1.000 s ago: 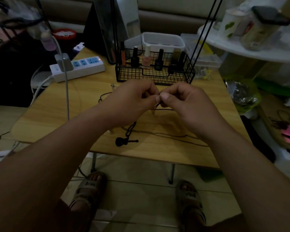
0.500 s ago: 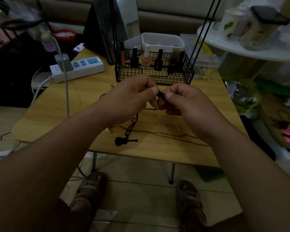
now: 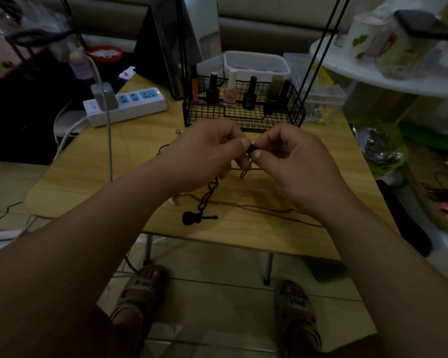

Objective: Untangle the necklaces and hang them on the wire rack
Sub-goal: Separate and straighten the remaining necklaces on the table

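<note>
Cord (image 3: pixel 251 150) shows between the thumbs now — left hand (image 3: pixel 204 153) and right hand (image 3: pixel 292 161), drawn slightly apart, each pinch it; tangle loosening, I'd say — nothing hung yet.

I take this for a room in a home, most likely a living room. A sofa (image 3: pixel 269 29) runs along the back, and in front of it a low wooden table (image 3: pixel 88 177) stands on a tiled floor (image 3: pixel 217 306). On the table I see a power strip (image 3: pixel 140 104) with a charger (image 3: pixel 104 96) plugged in, a wire rack (image 3: pixel 243 120) holding nail polish bottles (image 3: pixel 249 95), and a white plastic tub (image 3: pixel 256 64) behind it. To the right a round white shelf (image 3: pixel 373 78) carries a mug (image 3: pixel 360 34) and a jar (image 3: pixel 404 45), with a bag (image 3: pixel 383 148) and other clutter below. The feet under the table wear sandals (image 3: pixel 137 293).
</note>
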`<state>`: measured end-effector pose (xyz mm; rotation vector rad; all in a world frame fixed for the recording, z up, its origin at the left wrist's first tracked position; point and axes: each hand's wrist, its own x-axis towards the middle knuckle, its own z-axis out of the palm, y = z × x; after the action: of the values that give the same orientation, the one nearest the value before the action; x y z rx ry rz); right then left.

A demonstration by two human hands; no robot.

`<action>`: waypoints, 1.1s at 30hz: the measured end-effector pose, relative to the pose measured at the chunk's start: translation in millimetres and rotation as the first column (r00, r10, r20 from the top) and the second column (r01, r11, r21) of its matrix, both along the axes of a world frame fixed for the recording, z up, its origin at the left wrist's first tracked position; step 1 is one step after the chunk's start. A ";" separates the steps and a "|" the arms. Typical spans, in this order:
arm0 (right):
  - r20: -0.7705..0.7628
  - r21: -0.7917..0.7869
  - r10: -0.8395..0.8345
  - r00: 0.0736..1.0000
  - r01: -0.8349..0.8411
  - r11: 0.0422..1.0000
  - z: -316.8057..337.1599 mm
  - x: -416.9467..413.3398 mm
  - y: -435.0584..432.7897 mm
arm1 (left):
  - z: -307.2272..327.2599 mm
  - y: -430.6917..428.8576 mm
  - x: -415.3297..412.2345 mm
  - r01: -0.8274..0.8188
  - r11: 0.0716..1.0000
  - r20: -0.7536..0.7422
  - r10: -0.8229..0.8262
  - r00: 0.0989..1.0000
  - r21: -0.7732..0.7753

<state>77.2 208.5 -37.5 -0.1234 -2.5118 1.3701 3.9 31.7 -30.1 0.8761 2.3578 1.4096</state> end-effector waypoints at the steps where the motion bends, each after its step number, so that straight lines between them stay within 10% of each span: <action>1: -0.004 -0.004 0.004 1.000 -0.004 1.000 -0.2 -0.3 -0.1 | 0.3 -0.5 -0.4 -0.002 1.000 0.000 0.002 1.000 -0.004; 16: 0.000 -0.086 0.047 0.999 -0.047 0.995 -0.3 -1.1 0.5 | -6.4 -0.4 -0.9 -0.036 0.999 -0.279 0.030 0.960 -0.016; 24: 0.029 -0.457 0.065 0.997 -0.045 0.888 2.4 -4.5 3.2 | 3.5 -4.3 -4.8 -0.096 0.973 0.153 0.064 0.986 0.209; 33: 0.019 -0.337 0.114 0.993 -0.101 0.936 2.6 -3.8 4.4 | 2.2 -7.6 -6.1 0.064 0.995 0.121 -0.073 0.990 0.078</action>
<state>73.4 212.9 -34.9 -0.0805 -2.3203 1.8497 -2.1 24.1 -28.0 0.8542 2.1769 1.4878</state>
